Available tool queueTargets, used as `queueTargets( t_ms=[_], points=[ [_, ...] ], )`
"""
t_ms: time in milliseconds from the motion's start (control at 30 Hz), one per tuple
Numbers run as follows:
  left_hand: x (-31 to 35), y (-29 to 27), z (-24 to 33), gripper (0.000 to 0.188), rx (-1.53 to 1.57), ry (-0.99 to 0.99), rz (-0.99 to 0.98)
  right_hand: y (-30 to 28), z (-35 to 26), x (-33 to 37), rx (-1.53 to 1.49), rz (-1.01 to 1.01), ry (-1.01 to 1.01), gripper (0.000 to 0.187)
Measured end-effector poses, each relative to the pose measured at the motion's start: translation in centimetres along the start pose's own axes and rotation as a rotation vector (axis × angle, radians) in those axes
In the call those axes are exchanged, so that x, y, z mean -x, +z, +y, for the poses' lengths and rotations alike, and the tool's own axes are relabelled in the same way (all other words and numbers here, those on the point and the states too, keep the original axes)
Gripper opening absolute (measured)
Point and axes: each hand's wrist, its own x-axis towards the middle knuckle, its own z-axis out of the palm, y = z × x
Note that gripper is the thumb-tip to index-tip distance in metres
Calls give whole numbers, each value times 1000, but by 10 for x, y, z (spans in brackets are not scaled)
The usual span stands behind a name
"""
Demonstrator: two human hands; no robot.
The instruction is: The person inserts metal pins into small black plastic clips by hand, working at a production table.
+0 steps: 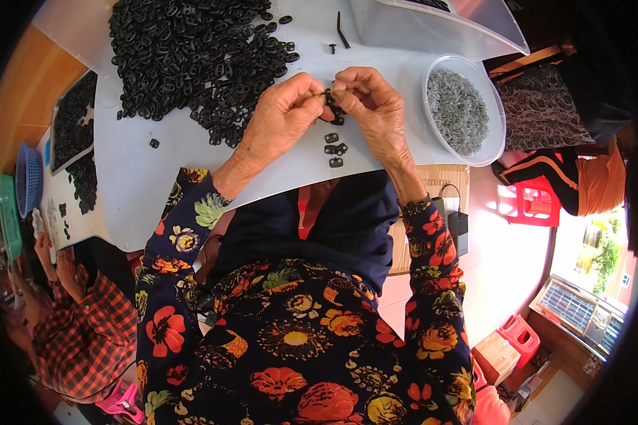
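Observation:
Above the pale table (397, 145), my left hand (285, 113) and my right hand (373, 106) meet with their fingertips pinched together. Between them is a small black plastic piece (329, 97), partly hidden by the fingers. My left thumb and forefinger grip its left side, my right ones its right side. Right below the fingertips, several more small black pieces with holes (335, 149) lie in a short row near the table edge. A big heap of like black pieces (191, 53) spreads beyond and left of my left hand.
A round clear tub (500, 120) of small greyish pieces (457, 112) stands to the right. Behind it is a translucent bin (404, 28). A black stick-like piece (343, 30) lies at the back. At left, a person in a checked shirt (92, 333) sits by a tray of black pieces (74, 117).

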Motion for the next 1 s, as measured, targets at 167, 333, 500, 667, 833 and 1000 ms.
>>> queueTargets(
  t_ms=[167,333,500,667,833,1000],
  points=[
    [2,5,-3,5,-54,47,59,1,0,1,6,-15,-1,19],
    [3,8,0,6,-207,125,120,3,-2,3,71,-16,-10,19],
    [2,5,1,5,-241,61,61,7,-7,4,94,-16,7,13],
    [1,4,-6,7,-76,99,75,7,-3,4,106,-19,34,5],
    [2,8,-7,7,-108,124,82,5,-3,4,231,-9,-22,6],
    [0,12,-8,7,-89,143,117,2,0,3,416,48,-56,8]
  ],
)
